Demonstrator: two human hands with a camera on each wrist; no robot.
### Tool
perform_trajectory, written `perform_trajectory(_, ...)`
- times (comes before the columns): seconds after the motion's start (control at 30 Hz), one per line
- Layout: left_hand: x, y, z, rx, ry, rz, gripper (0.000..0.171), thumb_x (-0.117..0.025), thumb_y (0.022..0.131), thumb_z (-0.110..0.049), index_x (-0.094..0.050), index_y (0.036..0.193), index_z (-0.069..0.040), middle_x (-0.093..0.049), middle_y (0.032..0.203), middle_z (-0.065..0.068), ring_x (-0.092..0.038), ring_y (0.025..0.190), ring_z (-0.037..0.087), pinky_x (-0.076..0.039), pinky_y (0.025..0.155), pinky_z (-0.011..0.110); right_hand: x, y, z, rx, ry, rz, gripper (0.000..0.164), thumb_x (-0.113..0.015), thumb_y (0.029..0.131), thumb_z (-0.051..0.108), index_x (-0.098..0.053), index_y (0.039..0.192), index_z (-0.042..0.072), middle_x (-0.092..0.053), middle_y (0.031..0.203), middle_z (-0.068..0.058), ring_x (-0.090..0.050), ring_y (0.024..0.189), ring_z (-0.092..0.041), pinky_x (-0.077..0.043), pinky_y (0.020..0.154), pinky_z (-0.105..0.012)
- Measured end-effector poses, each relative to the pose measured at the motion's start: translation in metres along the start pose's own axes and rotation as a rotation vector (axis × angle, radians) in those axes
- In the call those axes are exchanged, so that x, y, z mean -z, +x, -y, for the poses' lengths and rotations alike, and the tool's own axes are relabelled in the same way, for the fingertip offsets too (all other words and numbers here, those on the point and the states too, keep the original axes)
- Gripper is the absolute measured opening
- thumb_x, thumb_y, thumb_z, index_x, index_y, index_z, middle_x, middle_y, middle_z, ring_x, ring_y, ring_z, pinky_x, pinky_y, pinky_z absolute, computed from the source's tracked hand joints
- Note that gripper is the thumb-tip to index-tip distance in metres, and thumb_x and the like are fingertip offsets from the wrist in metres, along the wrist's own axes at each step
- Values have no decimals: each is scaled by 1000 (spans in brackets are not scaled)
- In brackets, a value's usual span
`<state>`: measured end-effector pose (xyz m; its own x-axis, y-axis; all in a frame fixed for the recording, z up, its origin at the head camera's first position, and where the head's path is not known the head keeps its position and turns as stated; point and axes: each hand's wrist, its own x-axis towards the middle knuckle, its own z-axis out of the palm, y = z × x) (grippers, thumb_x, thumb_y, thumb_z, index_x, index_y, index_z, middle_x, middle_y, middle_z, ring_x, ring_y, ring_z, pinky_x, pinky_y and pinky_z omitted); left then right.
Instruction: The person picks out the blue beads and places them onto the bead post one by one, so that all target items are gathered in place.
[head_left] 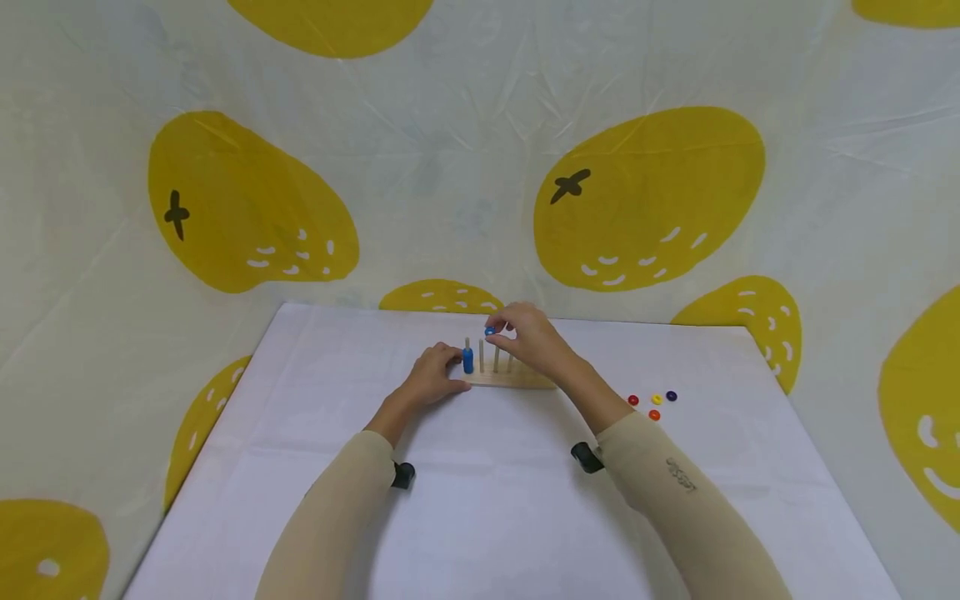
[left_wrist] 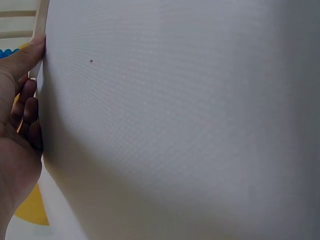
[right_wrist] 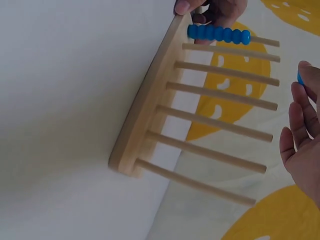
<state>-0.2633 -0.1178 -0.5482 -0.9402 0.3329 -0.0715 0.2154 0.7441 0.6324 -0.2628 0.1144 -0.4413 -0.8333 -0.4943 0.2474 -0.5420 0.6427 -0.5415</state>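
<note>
A wooden peg rack [head_left: 517,381] stands upright on the white table, a row of thin pegs rising from its long base. Blue beads [right_wrist: 218,34] are stacked on the leftmost peg, whose tip sticks out above them. The other pegs [right_wrist: 220,95] are bare. My left hand [head_left: 433,375] holds the left end of the base, thumb along the front edge and fingers behind. Above the pegs, just right of the stack, my right hand [head_left: 528,337] pinches one blue bead [head_left: 490,331] between thumb and fingertips. In the right wrist view its fingers mostly hide that bead.
To the right of the rack lie loose beads: a red one [head_left: 633,400], a yellow one [head_left: 657,399], an orange one [head_left: 655,415] and a dark purple one [head_left: 671,396]. A white cloth with yellow fruit prints [head_left: 450,208] hangs behind the table [head_left: 487,500].
</note>
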Motion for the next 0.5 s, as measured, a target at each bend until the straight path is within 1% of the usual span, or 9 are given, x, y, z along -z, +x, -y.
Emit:
perform_trajectory(0.1,0,-1,0,2,-10,-5,60,-87,85,-28,-64,135,-6,-61,125,10,-54,115,28,-46,105,44,-5,5,4,-1,3,18,18,-75,96,20,-75,110,9,-74,102,-5,-62,99,-25,-54,89,-38)
perform_trajectory(0.3,-1,0,1,-9,-3,-5,59,-86,86,-30,-64,135,-7,-61,125,9,-53,115,27,-46,105,43,-11,11,9,-37,12,51,20,-73,98,22,-75,114,9,-73,105,-5,-61,103,-25,-55,91,-38)
perform_trajectory(0.5,0,-1,0,-6,-8,-6,58,-87,85,-29,-64,134,-7,-61,124,9,-54,115,27,-46,106,43,-17,16,11,-24,35,54,20,-74,97,21,-75,113,9,-74,105,-4,-60,103,-24,-54,91,-38)
